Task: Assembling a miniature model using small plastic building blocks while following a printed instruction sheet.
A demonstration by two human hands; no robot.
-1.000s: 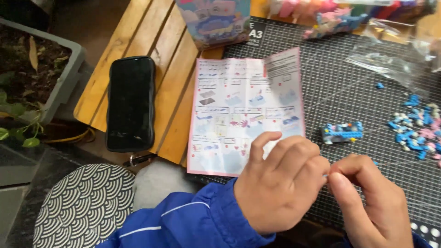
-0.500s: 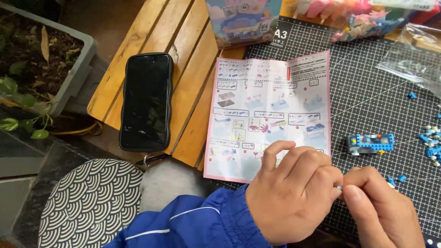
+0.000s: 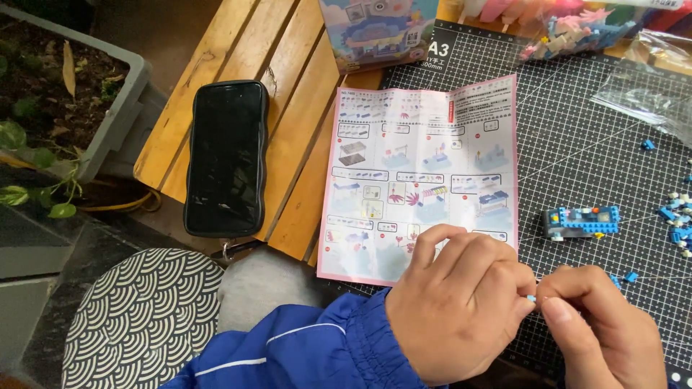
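The instruction sheet (image 3: 422,173) lay on the cutting mat (image 3: 577,144), the phone (image 3: 225,155) to its left on the slatted table (image 3: 288,86), the small brick model (image 3: 582,221) to its right.

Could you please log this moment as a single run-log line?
left hand: pinching tiny blue brick | right hand: pinching same brick | instruction sheet: flat on cutting mat

Slatted wooden table (image 3: 238,50), grey planter (image 3: 119,115) (leafy) left, patterned stool (image 3: 137,317) below.

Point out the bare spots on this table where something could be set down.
Bare cutting mat lies between the instruction sheet, the plastic bag and the small blue build. Bare wooden slats lie between the phone and the box. Crowded: the right edge with loose bricks, and around both hands.
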